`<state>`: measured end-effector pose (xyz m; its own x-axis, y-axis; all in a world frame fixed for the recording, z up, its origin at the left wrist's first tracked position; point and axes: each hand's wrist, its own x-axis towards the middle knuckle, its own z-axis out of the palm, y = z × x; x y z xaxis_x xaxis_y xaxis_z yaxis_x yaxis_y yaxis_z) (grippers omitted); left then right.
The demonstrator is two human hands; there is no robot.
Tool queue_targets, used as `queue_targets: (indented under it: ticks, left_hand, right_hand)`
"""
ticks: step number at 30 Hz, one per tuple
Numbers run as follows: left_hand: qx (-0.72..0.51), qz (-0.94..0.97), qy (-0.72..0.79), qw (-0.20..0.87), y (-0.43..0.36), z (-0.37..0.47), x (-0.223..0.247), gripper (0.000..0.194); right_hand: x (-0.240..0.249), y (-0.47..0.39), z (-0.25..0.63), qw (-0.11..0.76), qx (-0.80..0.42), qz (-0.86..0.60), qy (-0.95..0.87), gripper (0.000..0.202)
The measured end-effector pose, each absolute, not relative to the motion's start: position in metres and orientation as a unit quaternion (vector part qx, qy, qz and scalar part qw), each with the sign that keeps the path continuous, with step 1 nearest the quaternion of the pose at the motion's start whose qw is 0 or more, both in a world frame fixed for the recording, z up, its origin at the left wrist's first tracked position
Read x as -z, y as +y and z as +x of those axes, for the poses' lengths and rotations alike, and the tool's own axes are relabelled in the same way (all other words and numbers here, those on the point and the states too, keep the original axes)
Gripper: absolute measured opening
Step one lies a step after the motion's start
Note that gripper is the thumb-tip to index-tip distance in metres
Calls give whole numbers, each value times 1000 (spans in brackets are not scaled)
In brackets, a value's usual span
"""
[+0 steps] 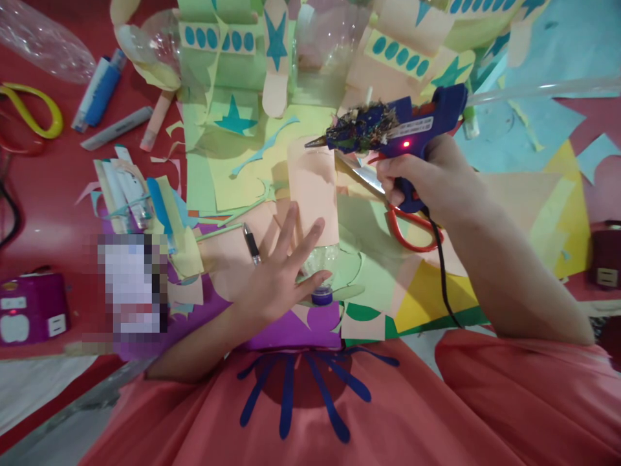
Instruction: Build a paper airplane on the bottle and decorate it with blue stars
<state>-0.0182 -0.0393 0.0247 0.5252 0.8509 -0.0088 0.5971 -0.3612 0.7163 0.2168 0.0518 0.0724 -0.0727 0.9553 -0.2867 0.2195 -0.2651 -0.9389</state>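
My right hand is wrapped round the handle of a dark blue glue gun, whose red light glows and whose clear glue stick pokes out behind. Its metal nozzle points left, over the top edge of a peach paper wrap around a small clear plastic bottle. The bottle lies with its purple cap toward me. My left hand has its fingers spread, resting on the lower part of the wrap and beside the bottle's neck. A pen lies just left of that hand.
Orange-handled scissors lie beneath the glue gun. Paper-covered bottles with blue stars stand along the back. Markers, yellow scissors and a purple power box are at left. Coloured paper scraps cover the red table. A black cord hangs from the gun.
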Motion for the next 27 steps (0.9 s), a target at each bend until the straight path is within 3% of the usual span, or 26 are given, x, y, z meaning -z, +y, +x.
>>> queue_targets:
  ticks: [27]
  left_hand:
    - [-190,813,449,319,-40,-20,-22,67]
  right_hand:
    - [-71,38,253,354,-493,-670,-427,13]
